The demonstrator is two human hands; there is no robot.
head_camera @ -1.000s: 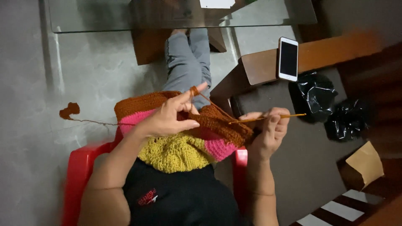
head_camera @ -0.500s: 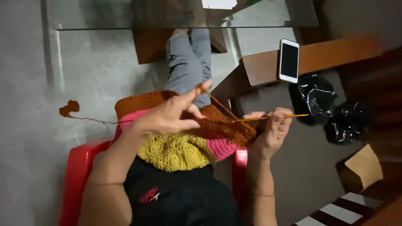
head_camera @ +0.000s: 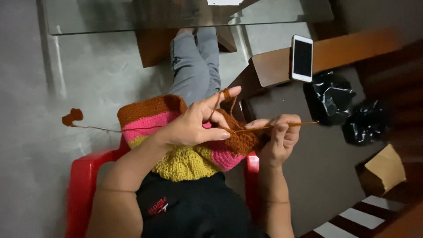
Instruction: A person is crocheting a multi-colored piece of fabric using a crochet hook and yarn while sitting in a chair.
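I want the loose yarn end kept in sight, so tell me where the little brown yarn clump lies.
In the head view, the brown yarn clump lies on the grey floor at the left, joined by a thin strand to the striped crochet piece.

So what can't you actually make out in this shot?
- Head view: tip of the crochet hook, buried in the brown edge of the crochet piece behind the left hand.
- Right hand palm, turned away.
- Black bags: contents too dark.
- Red chair: cut off by the bottom edge.
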